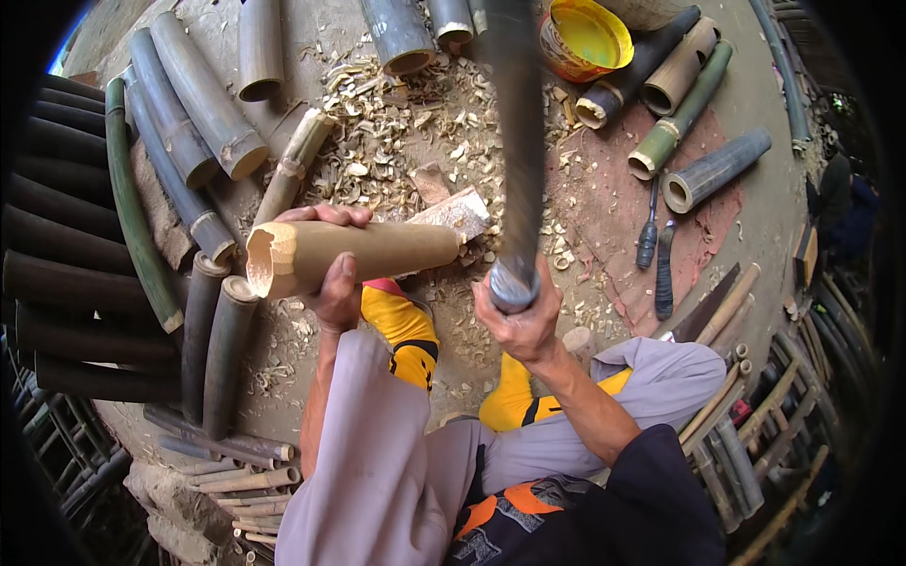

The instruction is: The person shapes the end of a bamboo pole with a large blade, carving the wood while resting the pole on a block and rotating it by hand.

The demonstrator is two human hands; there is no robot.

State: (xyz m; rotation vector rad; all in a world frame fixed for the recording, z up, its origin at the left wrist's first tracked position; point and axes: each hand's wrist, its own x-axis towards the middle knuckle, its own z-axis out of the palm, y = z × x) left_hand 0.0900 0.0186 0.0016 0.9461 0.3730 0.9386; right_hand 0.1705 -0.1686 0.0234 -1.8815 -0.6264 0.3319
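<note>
A pale, shaved bamboo tube (377, 247) lies sideways in my left hand (335, 300), fingers over its far side and thumb along the near side. Its left end is open and jagged. The narrower right end reaches a light wooden block (462, 213) on the ground; whether they touch, I cannot tell. My right hand (525, 325) is closed round the handle of a big machete (525, 141). The long dark blade points away from me, upright in the picture, and is smeared by motion. Its exact edge cannot be made out.
Bamboo shavings (387, 146) cover the ground ahead. Cut bamboo tubes (208, 104) stand and lie at left, with more at far right. A yellow bucket (587, 40) sits at the back. Two dark-handled tools (664, 274) rest on a reddish cloth (613, 203).
</note>
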